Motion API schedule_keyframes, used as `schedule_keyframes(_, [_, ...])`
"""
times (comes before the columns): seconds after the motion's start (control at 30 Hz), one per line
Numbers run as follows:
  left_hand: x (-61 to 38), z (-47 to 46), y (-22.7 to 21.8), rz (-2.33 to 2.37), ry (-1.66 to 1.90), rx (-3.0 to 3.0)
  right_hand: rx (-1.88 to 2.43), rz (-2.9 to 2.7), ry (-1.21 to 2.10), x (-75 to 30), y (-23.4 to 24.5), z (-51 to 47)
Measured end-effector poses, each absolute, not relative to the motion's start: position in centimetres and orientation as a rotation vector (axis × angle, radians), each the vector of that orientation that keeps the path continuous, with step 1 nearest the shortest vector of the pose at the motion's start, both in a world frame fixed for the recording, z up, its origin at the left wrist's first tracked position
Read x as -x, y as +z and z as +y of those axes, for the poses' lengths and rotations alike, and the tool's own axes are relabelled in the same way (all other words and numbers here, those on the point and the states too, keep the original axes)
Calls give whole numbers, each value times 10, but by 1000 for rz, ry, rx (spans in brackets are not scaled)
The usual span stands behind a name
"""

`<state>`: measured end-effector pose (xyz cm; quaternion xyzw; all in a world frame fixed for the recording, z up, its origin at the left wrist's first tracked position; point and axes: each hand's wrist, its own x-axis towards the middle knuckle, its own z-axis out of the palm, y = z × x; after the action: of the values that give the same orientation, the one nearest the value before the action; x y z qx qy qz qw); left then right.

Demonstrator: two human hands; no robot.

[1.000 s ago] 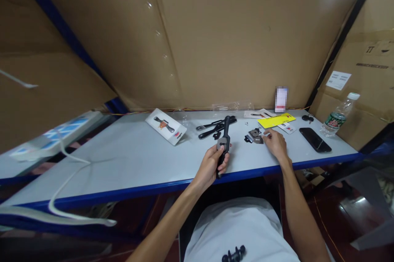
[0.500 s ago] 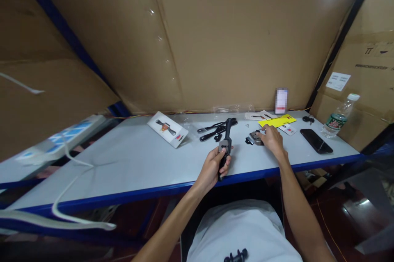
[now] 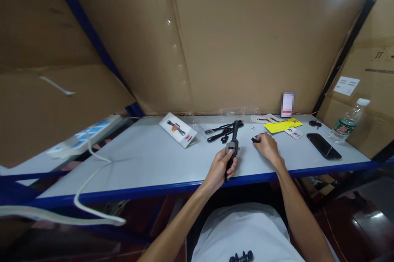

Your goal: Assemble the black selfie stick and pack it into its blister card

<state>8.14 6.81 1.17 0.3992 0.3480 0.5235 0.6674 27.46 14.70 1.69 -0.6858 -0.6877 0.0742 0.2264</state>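
In my left hand (image 3: 222, 167) I hold a black spokeshave (image 3: 235, 133) by one handle, upright above the table's front part, thumb on the grey metal plate at its middle. My right hand (image 3: 267, 146) is closed low over the tabletop, to the right of the spokeshave. A small black part (image 3: 255, 140) sticks out at its fingertips; the rest of it is hidden by the fingers. Behind the left hand lie more black spokeshaves (image 3: 219, 134) and a small black piece (image 3: 224, 140). Small screws (image 3: 253, 128) rest on the table.
A white box (image 3: 177, 129) with a spokeshave picture lies left of the tools. To the right are a yellow card (image 3: 283, 125), printed cards, keys (image 3: 315, 123), a black phone (image 3: 324, 146) and a bottle (image 3: 344, 124). A power strip (image 3: 86, 135) is far left.
My right hand has drawn in over the loose metal parts and closed on a small black one; those parts no longer show. The left hand keeps its hold. The view has shifted slightly left.
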Motion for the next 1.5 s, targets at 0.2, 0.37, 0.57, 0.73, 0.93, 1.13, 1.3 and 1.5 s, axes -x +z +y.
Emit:
schedule_keyframes(0.2, [-83,69,13,783,1189,-884,1375,-1574,663,-271,23,137])
schedule_keyframes(0.37, [-83,68,13,778,1211,-889,1057,-1386,1106,-240,35,107])
schedule_keyframes(0.57, [-85,69,10,801,1277,-916,1141,-1551,819,-212,32,96])
schedule_keyframes(0.73, [-85,71,9,799,1278,-935,1290,-1637,585,-209,28,96])
schedule_keyframes(0.93, [-82,73,9,771,1254,-885,1365,-1644,569,-204,21,95])
schedule_keyframes(1.13, [-82,72,9,757,1262,-891,1376,-1604,620,-205,17,96])
schedule_keyframes(1.3, [-83,71,12,773,1234,-934,1388,-1604,659,-202,18,95])
schedule_keyframes(1.5, [-81,68,12,780,1227,-941,1324,-1587,655,-211,22,98])
